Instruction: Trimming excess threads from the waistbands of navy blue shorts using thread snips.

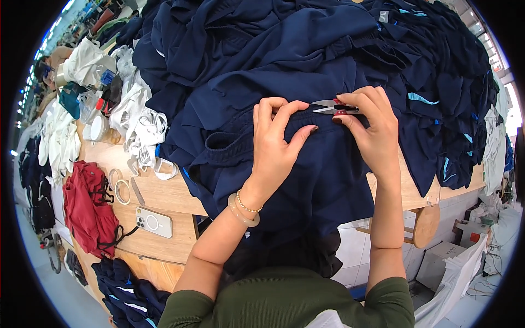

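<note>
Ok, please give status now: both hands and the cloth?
Left hand pinching navy garment at waistband. Right hand holding thread snips, blades at the seam. Nothing in the way.

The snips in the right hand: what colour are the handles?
Red and black, on the snips, head view.

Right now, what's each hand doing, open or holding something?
Left hand: closed, pinching the navy garment.
Right hand: closed, holding small snips.

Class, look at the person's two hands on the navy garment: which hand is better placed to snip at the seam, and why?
The right hand. It already holds the small thread snips, with the blades pointing at the seam of the navy garment. The left hand holds no tool; its fingers pinch the fabric beside the blades, so it probably suits steadying.
</note>
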Demonstrator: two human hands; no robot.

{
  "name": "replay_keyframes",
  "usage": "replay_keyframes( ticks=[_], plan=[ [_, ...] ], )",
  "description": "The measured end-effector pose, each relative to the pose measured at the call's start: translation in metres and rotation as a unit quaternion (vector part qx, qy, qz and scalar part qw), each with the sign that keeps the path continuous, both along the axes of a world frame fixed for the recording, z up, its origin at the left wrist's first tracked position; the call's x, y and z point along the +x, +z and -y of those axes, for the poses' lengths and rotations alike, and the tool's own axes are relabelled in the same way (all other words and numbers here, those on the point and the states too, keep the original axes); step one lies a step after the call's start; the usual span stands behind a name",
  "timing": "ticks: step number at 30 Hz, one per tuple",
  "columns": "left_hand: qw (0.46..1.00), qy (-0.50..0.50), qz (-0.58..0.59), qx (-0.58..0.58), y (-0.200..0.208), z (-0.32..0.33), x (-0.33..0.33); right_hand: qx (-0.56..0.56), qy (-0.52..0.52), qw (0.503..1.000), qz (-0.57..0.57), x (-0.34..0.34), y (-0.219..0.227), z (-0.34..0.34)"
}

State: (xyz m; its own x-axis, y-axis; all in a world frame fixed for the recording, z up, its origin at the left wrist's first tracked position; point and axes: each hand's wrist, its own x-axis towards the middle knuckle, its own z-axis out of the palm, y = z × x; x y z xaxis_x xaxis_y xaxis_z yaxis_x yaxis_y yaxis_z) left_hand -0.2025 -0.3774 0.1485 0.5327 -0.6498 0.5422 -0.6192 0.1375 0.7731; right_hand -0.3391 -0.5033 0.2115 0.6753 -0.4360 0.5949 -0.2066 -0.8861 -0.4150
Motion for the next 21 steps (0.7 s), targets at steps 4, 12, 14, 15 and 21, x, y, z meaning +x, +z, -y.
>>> replay_keyframes(
  ticks=[4, 12, 14, 15, 21],
  plan=[
    [1.0, 0.001, 0.003, 0.002, 0.0, -0.001, -0.001, 0.045, 0.007, 0.999, -0.001, 0.0, 0.0, -0.001],
    [0.998, 0.018, 0.041, 0.042, 0.012, 0.004, -0.002, 0.377, 0.034, 0.905, 0.196, 0.002, -0.005, 0.007],
    [0.996, 0.012, 0.063, 0.062, 0.02, 0.012, 0.003, 0.386, 0.035, 0.899, 0.203, 0.003, -0.01, 0.016],
    [0.993, 0.01, 0.086, 0.083, 0.025, 0.018, 0.009, 0.397, 0.04, 0.893, 0.21, 0.003, -0.013, 0.019],
    [0.923, 0.274, -0.182, -0.2, 0.041, 0.014, 0.133, 0.383, 0.016, 0.92, 0.083, -0.002, -0.02, 0.023]
  ],
)
